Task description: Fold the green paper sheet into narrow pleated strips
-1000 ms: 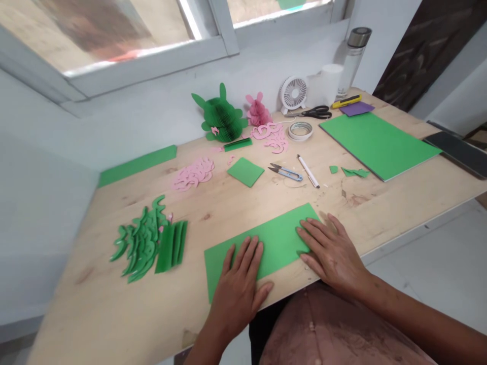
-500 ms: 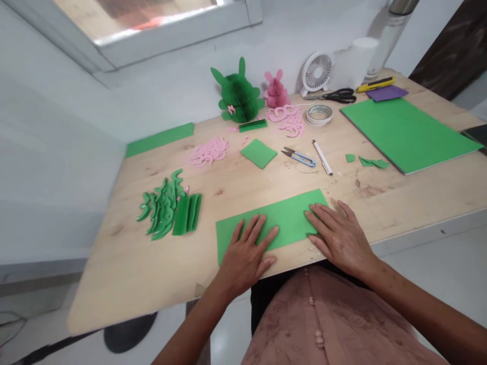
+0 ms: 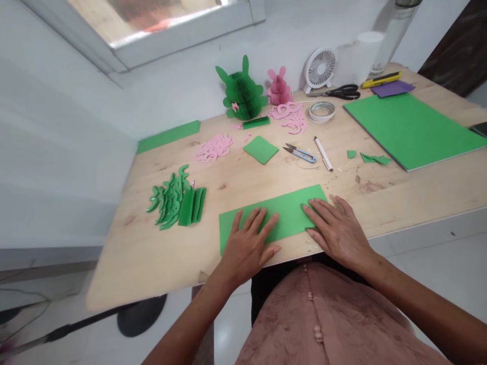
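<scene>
Fingers of the left hand [image 3: 245, 252] and right hand [image 3: 339, 233] lie spread, clenching nothing, on a green strip [image 3: 291, 215] near the front edge of the table [image 3: 152, 263]. It shows no pleats; the folded paper [image 3: 186, 207] leftward does. Green rabbit [image 3: 243, 95] and pink rabbit [image 3: 279, 91] look assembled.

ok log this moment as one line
left hand: on green paper strip | right hand: on its right end | beyond: blue-handled snips, white pen

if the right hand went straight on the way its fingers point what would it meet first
Past the green strip under it, the right hand would probably meet the small green square first, though the exact line is hard to judge.
</scene>
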The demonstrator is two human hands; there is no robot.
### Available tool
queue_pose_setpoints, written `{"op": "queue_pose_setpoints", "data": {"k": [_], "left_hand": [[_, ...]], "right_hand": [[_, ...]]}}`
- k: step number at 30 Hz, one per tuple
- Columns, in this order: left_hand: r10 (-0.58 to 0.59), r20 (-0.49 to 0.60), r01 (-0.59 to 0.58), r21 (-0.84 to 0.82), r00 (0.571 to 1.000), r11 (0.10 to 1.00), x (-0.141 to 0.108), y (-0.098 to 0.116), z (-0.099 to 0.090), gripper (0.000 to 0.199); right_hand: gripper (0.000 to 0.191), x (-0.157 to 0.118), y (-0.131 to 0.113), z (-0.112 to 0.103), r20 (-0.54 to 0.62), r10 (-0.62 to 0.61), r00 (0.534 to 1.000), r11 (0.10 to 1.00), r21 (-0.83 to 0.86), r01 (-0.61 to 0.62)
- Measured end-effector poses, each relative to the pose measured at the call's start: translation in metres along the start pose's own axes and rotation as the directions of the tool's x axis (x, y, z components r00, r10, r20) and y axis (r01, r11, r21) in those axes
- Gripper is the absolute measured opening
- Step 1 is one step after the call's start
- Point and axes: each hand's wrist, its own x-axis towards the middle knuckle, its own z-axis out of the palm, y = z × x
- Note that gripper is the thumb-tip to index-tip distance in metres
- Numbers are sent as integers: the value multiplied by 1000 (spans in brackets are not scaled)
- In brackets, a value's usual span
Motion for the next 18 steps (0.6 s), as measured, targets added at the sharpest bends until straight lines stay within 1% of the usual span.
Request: {"op": "queue_pose_setpoints", "data": {"k": [3, 5, 9, 11, 14, 18], "left_hand": [[-58, -50, 57, -17, 997, 998, 8, 9, -4, 57], [-114, -76, 112, -38, 991, 993, 14, 16, -4, 54], [-264, -126, 259, -52, 956, 964, 24, 29, 4, 46], [-311, -155, 308, -46, 938, 950, 26, 35, 10, 43], [-338, -191, 335, -46, 922, 941, 24, 40, 20, 41], [-344, -234, 342, -51, 909, 938, 20, 42, 30, 39]], "right_hand": [[46, 0, 0, 0, -4, 0, 1000, 1000, -6, 0], [46, 0, 0, 0, -2, -3, 1000, 1000, -11, 3], [46, -1, 0, 0, -6, -2, 1000, 1000, -10, 2], [46, -1, 0, 0, -8, -1, 1000, 1000, -8, 1], [46, -1, 0, 0, -5, -3, 1000, 1000, -5, 3], [46, 0, 0, 0, -15, -5, 1000, 1000, 5, 5]]}}
